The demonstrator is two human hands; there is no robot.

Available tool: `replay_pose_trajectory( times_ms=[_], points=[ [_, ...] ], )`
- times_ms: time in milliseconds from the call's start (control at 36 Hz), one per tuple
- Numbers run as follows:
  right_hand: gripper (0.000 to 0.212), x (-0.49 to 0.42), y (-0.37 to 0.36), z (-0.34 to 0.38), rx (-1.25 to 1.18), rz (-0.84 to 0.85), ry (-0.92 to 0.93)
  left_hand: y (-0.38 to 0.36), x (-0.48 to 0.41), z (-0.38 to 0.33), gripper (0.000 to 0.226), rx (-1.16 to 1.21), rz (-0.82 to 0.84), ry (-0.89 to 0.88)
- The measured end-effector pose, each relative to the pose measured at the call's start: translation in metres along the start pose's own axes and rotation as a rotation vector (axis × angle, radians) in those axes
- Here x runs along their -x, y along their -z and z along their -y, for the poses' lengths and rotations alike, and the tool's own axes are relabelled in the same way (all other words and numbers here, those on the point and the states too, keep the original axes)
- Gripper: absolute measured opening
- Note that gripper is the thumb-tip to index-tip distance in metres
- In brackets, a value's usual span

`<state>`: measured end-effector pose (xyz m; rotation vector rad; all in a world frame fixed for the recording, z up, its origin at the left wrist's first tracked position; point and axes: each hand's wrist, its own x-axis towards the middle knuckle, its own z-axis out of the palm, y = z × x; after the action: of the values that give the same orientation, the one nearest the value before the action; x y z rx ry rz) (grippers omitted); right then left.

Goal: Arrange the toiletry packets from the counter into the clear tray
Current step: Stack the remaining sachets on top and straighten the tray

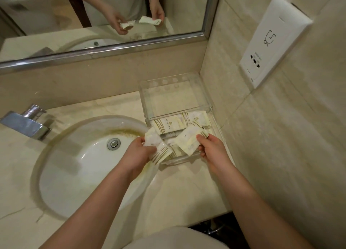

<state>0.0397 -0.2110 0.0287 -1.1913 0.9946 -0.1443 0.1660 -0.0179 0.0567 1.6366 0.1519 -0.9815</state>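
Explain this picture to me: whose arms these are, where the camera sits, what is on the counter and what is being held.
No machine here: a person's bare arms, filmed by a wide-angle camera on their head looking down. The left hand grips a pale packet by the sink. The right hand grips another packet over the clear tray, which sits in the counter's corner and already holds two packets. A faucet stands at the left. The mirror reflects both hands; a wall socket panel is on the right.

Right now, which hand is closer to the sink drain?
Left. The left hand holds packets just right of the drain, over the basin's edge; the right hand is farther right, over the clear tray.
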Motion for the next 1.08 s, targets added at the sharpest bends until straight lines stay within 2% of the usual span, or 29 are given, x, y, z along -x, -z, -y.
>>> replay_pose_trajectory(
  times_ms=[56, 167, 222, 333, 528, 611, 694, 778, 861, 972, 1083],
  points=[
    [0.008, 0.004, -0.002, 0.002, -0.033, 0.017, 0.081, -0.005, 0.001, -0.003, 0.033, 0.048, 0.02, 0.018],
    [0.058, 0.01, 0.001, 0.0, 0.015, 0.055, 0.342, -0.009, 0.004, -0.007, 0.033, 0.065, 0.06, 0.009],
    [0.068, 0.012, 0.004, -0.001, 0.068, 0.042, 0.453, -0.009, 0.006, -0.008, 0.034, 0.057, 0.061, -0.007],
    [0.063, 0.018, 0.008, -0.002, 0.081, 0.032, 0.533, -0.007, 0.007, -0.006, 0.041, 0.049, 0.077, -0.024],
    [0.063, 0.023, 0.009, -0.004, 0.118, 0.0, 0.534, -0.007, 0.006, 0.0, 0.057, -0.054, 0.056, -0.116],
    [0.062, 0.024, 0.009, -0.006, 0.117, -0.023, 0.537, -0.008, 0.006, 0.001, 0.055, -0.136, 0.023, -0.208],
    [0.055, 0.026, 0.011, -0.011, 0.148, -0.102, 0.537, -0.009, 0.006, -0.002, 0.042, -0.27, -0.012, -0.289],
    [0.036, 0.029, 0.013, -0.018, 0.27, -0.261, 0.603, -0.015, -0.002, -0.007, 0.026, -0.525, 0.005, -0.386],
    [0.018, 0.025, 0.019, -0.026, 0.472, -0.439, 0.701, -0.025, -0.017, -0.01, 0.025, -0.757, 0.045, -0.461],
    [0.019, 0.015, 0.025, -0.031, 0.785, -0.504, 0.857, -0.043, -0.037, -0.011, 0.026, -0.977, 0.021, -0.528],
    [0.031, 0.003, 0.023, -0.024, 0.945, -0.468, 0.925, -0.052, -0.051, -0.006, 0.024, -1.154, -0.099, -0.648]
  ],
)
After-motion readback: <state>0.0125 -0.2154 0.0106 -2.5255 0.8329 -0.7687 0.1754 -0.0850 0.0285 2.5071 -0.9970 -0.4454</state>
